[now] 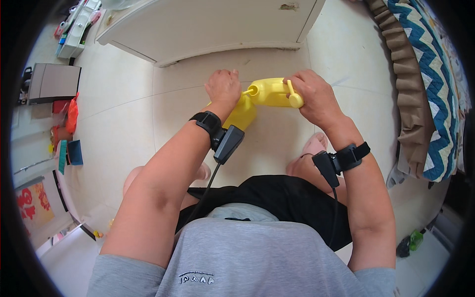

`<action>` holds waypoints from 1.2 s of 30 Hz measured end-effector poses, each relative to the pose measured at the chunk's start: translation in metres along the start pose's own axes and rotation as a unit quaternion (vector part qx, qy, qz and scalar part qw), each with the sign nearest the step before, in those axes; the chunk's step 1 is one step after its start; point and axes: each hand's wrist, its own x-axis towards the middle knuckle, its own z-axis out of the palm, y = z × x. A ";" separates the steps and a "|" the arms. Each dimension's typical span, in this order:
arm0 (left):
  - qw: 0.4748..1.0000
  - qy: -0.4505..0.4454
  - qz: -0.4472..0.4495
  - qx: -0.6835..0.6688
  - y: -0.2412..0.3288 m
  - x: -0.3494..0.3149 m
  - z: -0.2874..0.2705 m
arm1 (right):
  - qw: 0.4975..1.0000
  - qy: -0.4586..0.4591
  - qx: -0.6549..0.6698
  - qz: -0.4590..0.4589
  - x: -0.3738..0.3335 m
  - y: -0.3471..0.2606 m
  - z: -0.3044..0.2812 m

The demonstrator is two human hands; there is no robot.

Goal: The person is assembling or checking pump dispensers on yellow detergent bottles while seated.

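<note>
Two yellow plastic jugs meet in front of me above the floor. My left hand (223, 88) is closed at the upper part of the left jug (240, 117), and the wrist covers some of it. My right hand (311, 95) grips the right jug (269, 92), which lies tipped sideways with its round mouth facing left. Between that mouth and the left jug runs a thin yellow strip; whether it is liquid or plastic I cannot tell. A yellow knob with a short stalk (296, 100) sticks out by my right fingers. Each wrist wears a black strap with a small device.
Ahead stands a white cabinet (213, 24) with a worn lower edge. To the right is a bed with a zigzag quilt (420, 64) and brown skirt (404, 99). A grey-brown box (55, 81), red bag (72, 115) and dustpan (75, 152) sit left. My feet flank the jugs.
</note>
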 end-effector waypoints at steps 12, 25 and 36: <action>0.992 0.062 0.065 0.093 0.005 -0.003 0.004 | 1.000 -0.010 -0.022 -0.007 0.004 -0.004 -0.001; 0.980 0.112 0.098 0.128 -0.002 -0.005 0.015 | 1.000 0.018 0.025 -0.006 0.004 -0.002 0.002; 0.976 -0.034 0.167 0.136 -0.007 0.003 0.005 | 0.997 -0.075 0.015 0.022 0.005 0.003 -0.002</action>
